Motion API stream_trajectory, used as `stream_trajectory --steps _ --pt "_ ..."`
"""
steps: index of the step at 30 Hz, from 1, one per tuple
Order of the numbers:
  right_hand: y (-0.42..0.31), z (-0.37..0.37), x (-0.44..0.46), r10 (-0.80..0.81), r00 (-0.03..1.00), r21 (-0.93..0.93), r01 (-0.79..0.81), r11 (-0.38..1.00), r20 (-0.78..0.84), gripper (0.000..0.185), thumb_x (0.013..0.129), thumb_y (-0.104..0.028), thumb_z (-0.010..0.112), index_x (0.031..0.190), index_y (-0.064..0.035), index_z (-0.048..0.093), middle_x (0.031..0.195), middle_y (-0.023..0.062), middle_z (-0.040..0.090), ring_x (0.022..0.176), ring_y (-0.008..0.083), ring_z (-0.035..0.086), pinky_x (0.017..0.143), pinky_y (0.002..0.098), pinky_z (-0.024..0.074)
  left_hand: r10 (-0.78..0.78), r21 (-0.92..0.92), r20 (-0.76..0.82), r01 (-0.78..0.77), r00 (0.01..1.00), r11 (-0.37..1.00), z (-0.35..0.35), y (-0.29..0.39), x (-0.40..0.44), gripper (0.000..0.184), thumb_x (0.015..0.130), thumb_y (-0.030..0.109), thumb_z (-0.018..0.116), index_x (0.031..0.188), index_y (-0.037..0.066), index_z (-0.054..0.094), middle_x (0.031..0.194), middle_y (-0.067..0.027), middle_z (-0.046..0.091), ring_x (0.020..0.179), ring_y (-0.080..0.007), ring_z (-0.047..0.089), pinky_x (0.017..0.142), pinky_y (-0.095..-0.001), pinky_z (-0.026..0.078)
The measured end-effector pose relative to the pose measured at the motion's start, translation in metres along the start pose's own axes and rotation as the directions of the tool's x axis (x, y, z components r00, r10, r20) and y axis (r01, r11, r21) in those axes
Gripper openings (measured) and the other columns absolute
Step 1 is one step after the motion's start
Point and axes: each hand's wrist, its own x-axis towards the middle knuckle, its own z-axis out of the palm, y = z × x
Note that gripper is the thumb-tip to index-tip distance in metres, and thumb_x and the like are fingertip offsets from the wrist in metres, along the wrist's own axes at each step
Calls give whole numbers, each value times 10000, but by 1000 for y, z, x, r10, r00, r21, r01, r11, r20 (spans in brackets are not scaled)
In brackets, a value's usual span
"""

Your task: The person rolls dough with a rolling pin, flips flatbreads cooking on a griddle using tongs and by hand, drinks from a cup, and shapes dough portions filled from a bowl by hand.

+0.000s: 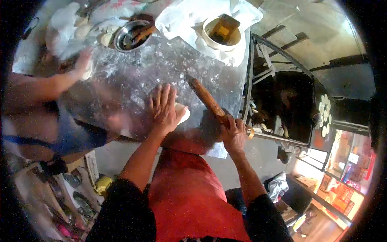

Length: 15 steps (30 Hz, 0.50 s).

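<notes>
On the floured metal table [133, 76], my left hand [164, 109] lies with its fingers stretched out, its thumb side against a white piece of dough [184, 113]. Part of the dough is hidden by the hand. My right hand [234, 135] is wrapped round the near end of a wooden rolling pin [209, 101] at the table's right edge. The pin slants away to the upper left, its far tip near the middle of the table.
At the left, a co-worker's hand [84, 64] touches another dough piece. A metal bowl [130, 37] and a white tub [221, 34] stand at the back. Right of the table is a dark metal frame [278, 141], with round pale pieces [324, 115] beyond.
</notes>
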Motion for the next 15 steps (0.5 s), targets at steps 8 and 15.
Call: stream_trajectory --steps 8,15 --pt "-61 -52 -11 -203 967 186 173 967 156 387 847 -164 734 1218 -124 632 1238 119 591 1114 338 592 874 470 475 -201 -737 -152 25 968 675 -49 -43 -9 637 950 230 602 1498 28 349 1458 -232 471 1368 -394 432 1148 -457 318" --pt "-81 44 115 -322 943 -70 328 942 84 802 921 -551 558 1537 -98 314 1544 185 380 1402 361 387 1100 541 310 169 119 -137 -153 976 981 -38 -72 73 655 954 356 613 1501 77 385 1491 -163 470 1385 -384 417 1148 -607 224"
